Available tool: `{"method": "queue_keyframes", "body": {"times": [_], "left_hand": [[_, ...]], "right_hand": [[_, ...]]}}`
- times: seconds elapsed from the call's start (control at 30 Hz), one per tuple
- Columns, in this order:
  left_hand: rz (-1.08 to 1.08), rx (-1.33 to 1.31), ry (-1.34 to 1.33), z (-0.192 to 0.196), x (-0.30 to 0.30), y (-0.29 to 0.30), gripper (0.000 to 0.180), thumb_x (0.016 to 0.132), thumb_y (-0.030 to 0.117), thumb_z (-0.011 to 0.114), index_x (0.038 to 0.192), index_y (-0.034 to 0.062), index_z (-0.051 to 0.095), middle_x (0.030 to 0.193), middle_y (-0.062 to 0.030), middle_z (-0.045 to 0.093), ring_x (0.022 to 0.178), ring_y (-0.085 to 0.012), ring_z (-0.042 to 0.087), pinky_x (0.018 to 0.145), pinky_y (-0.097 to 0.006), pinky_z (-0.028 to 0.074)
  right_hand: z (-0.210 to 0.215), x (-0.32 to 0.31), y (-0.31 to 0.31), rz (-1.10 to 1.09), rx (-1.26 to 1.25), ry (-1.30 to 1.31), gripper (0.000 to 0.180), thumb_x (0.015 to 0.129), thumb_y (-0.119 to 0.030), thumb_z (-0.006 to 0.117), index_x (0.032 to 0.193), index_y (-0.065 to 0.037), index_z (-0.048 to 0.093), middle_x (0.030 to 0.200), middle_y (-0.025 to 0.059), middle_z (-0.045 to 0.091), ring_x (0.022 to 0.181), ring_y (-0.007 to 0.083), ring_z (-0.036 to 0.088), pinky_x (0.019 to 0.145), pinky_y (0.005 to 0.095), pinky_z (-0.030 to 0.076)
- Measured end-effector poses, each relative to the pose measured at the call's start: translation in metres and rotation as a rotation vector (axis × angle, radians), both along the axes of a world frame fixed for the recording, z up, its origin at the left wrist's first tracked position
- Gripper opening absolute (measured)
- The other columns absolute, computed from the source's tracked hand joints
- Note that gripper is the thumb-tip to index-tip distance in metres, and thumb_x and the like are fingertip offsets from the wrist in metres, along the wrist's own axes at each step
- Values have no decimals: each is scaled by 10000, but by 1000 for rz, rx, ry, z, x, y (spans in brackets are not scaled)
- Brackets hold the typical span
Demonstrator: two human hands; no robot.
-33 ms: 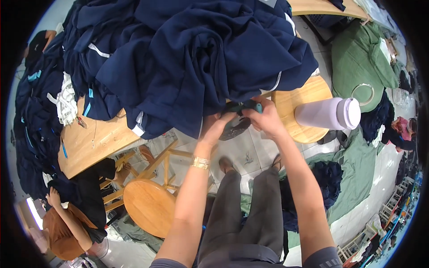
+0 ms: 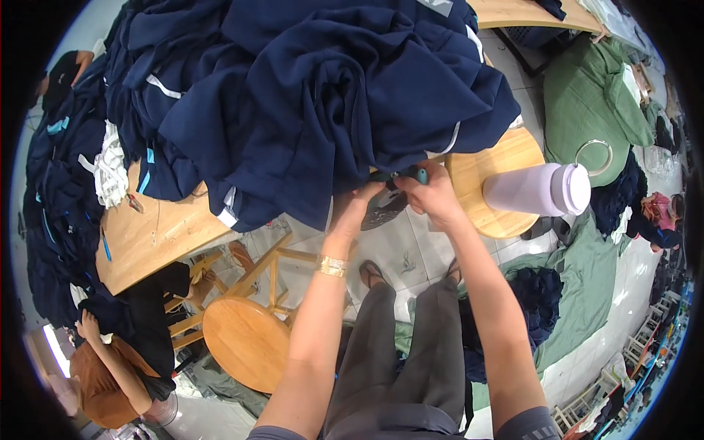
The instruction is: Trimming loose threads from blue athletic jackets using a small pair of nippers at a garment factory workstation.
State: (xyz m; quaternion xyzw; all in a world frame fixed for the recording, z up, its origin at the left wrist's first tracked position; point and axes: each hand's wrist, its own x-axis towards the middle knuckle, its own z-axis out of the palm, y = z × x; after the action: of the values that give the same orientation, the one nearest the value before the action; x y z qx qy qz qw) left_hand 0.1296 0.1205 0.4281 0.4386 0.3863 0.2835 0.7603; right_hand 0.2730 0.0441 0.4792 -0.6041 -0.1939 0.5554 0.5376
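A big heap of navy cloth with white and light blue strips covers the table in front of me. At its near edge, my left hand is closed, partly hidden under the cloth's hem. Close beside it on the right, my right hand grips a small tool with a rounded teal end; its other end is hidden. Dark material lies between my fingertips, and I cannot tell what it is. Just below hangs or stands a dark speckled thing, its kind unclear. A gold bracelet circles my left wrist.
A lilac bottle lies on a round wooden stool at right. Another stool stands lower left, near a co-worker in brown. Snips rest on the wooden table. A green bundle sits far right.
The view has shifted slightly. Both hands stay together at the cloth's edge, and less of the dark material shows between them.
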Motion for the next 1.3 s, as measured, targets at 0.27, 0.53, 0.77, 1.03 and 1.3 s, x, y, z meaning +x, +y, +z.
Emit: {"method": "queue_keyframes", "body": {"times": [0.27, 0.53, 0.77, 1.03, 1.3], "left_hand": [[177, 492, 440, -17, 9, -18, 281, 804, 169, 641, 1005, -21, 590, 973, -138, 623, 995, -246, 557, 865, -309, 413], [-2, 605, 472, 92, -1, -100, 239, 776, 212, 704, 930, 39, 645, 1018, -134, 587, 995, -287, 531, 869, -341, 406], [-56, 328, 209, 153, 20, -136, 122, 842, 30, 621, 952, -22, 629, 909, -27, 609, 816, -111, 570, 719, -244, 461], [2, 404, 209, 223, 62, -180, 406, 923, 292, 538, 1138, -53, 556, 1033, -158, 606, 840, -224, 569, 687, -331, 463], [285, 622, 141, 257, 69, -197, 260, 868, 189, 637, 951, -57, 627, 889, -105, 632, 739, -169, 528, 660, -310, 434]], "right_hand": [[-42, -17, -5, -300, 171, 95, 518, 760, -86, 644, 1231, -32, 437, 942, 125, 579, 438, 97, 453, 376, 245, 323], [23, -23, -76, -237, 243, 569, 592, 933, -495, 344, 1427, -193, 217, 1216, 151, 447, 829, 207, 572, 713, 323, 438], [83, -9, -134, 4, 317, 93, 726, 929, -382, 507, 1462, -138, 78, 1259, 62, 426, 911, 132, 538, 612, 264, 479], [140, 23, -182, 7, 464, 164, 278, 922, -340, 542, 847, -73, 526, 657, -14, 538, 449, 44, 453, 408, 192, 337], [181, 45, -198, 102, 599, -292, 332, 859, -333, 636, 723, -30, 621, 526, 50, 598, 411, 115, 555, 390, 258, 434]]}}
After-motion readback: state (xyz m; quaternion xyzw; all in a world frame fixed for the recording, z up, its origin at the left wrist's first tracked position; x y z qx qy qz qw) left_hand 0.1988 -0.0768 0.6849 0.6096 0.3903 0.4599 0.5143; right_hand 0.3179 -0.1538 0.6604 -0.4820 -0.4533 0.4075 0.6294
